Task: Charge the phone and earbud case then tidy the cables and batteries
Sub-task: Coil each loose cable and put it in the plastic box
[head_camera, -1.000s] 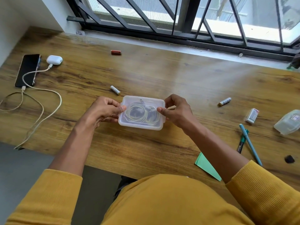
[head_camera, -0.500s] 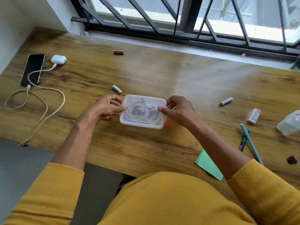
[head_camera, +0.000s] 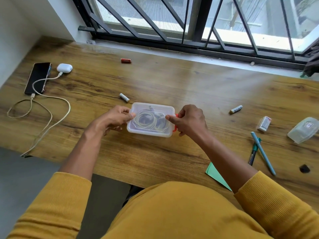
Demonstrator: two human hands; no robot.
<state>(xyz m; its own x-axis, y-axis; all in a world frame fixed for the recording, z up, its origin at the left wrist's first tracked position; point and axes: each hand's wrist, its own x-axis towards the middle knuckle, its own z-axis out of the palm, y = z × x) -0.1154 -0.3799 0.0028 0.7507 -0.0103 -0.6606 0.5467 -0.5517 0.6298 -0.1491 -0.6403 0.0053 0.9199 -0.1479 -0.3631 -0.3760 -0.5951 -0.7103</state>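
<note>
Head view, frame centre: left hand [head_camera: 115, 118] and right hand [head_camera: 189, 120] are pinching the box [head_camera: 150, 119] ends; pressing the orange clip [head_camera: 175, 122] down evenly should latch it.

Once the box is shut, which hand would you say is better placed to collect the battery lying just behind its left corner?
Probably the left hand: the white battery lies just beyond it, while the right hand holds the box at its orange clip.
</note>
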